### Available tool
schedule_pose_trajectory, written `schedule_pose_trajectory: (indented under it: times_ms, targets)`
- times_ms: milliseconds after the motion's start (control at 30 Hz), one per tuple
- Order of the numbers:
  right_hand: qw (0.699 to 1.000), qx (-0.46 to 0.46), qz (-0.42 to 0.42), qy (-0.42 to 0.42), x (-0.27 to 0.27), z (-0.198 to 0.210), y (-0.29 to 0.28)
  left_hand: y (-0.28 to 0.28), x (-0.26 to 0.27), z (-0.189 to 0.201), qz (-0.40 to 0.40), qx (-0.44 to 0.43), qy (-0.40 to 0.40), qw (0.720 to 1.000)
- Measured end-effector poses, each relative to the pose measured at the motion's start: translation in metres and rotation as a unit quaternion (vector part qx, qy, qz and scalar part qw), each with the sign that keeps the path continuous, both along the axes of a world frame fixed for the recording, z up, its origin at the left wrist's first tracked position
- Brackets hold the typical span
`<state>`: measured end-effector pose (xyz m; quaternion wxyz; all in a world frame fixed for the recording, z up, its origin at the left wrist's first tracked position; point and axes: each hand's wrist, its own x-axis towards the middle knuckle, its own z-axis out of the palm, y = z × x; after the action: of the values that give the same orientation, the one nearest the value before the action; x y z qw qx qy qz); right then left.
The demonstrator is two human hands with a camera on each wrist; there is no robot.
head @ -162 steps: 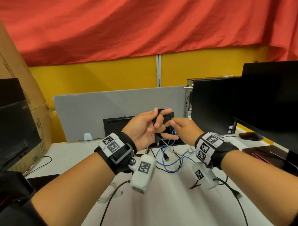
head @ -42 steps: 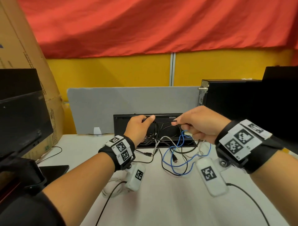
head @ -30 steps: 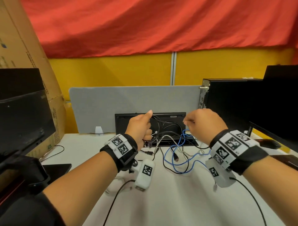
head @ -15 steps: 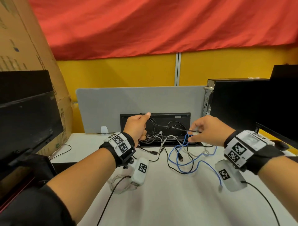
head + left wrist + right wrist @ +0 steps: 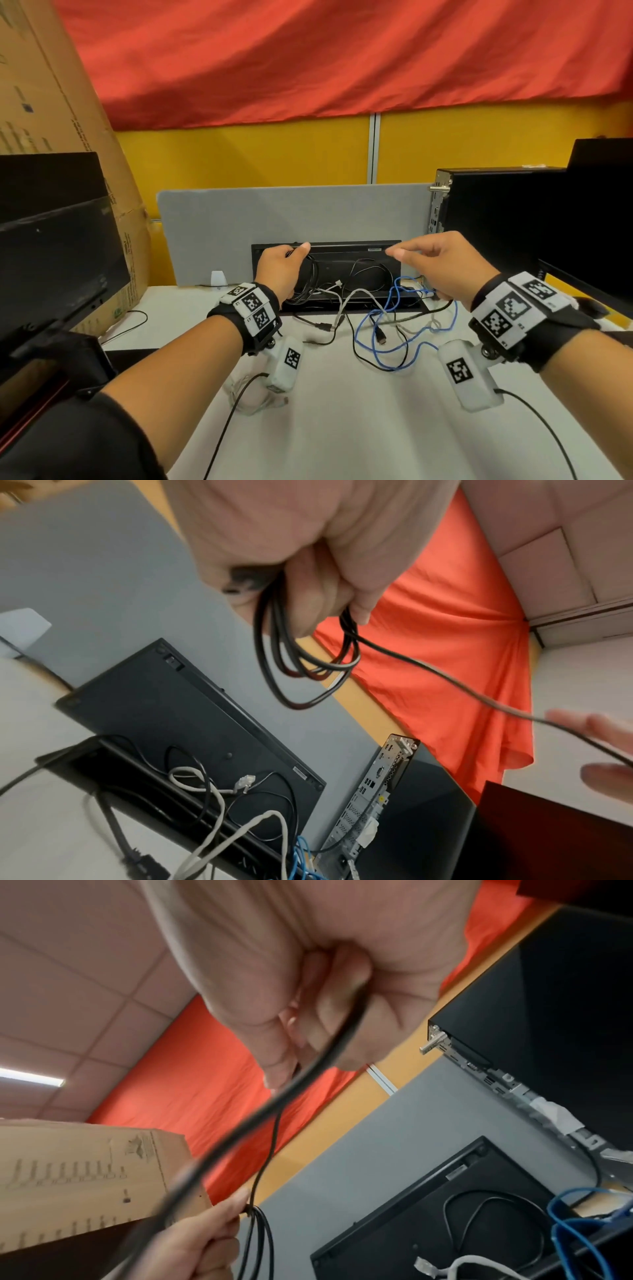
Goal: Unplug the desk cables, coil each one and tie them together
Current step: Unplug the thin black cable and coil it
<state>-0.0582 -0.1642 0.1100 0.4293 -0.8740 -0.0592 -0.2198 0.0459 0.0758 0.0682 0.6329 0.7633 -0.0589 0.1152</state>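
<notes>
The left hand (image 5: 279, 270) is clenched round several loops of a black cable (image 5: 301, 664), thumb on top, raised above the back of the desk (image 5: 342, 428); from that coil one strand runs across to the right hand (image 5: 442, 263), whose curled fingers and thumb grasp it loosely, the strand passing through the fist in the right wrist view; both hands hang in front of a black hinged lid (image 5: 342, 251) that stands open over a cable tray at the desk's rear edge. Just below the hands lies a loose tangle on the white desk: a blue cable (image 5: 390, 329) looping toward the right, a grey-white cable (image 5: 359, 294) with a clear plug end, and thin black leads with their connectors lying free; nearer the person, under the left wrist, a small pale cable (image 5: 246, 394) lies in a heap. Behind the lid stands a grey partition panel (image 5: 274, 219); to the right a black computer tower (image 5: 496, 205) with its rear ports facing the tangle, and a dark monitor (image 5: 603, 212) beside it; to the left another dark monitor (image 5: 51, 246) and a tall cardboard box (image 5: 51, 85); red cloth (image 5: 308, 58) hangs above a yellow wall.
</notes>
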Motion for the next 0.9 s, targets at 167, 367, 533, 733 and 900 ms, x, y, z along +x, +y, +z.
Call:
schedule_pose_trajectory:
  times_ms: [167, 367, 533, 733, 900]
  targets:
    - [0.994, -0.099, -0.037, -0.008, 0.007, -0.002, 0.001, -0.004, -0.004, 0.002, -0.046, -0.112, 0.064, 0.991]
    - [0.974, -0.211, -0.037, 0.080, 0.004, -0.023, 0.008, -0.022, -0.022, 0.011, -0.132, -0.237, 0.114, 0.956]
    - [0.979, -0.201, -0.027, -0.026, -0.003, -0.022, 0.042, -0.046, -0.037, 0.015, -0.171, -0.246, 0.104, 0.948]
    - [0.974, -0.216, -0.056, -0.047, -0.008, -0.015, 0.042, -0.050, -0.044, 0.018, -0.185, -0.242, 0.100, 0.947]
    - [0.966, -0.196, -0.119, -0.119, -0.002, -0.010, 0.030, -0.051, -0.048, 0.018, -0.223, -0.265, 0.119, 0.930]
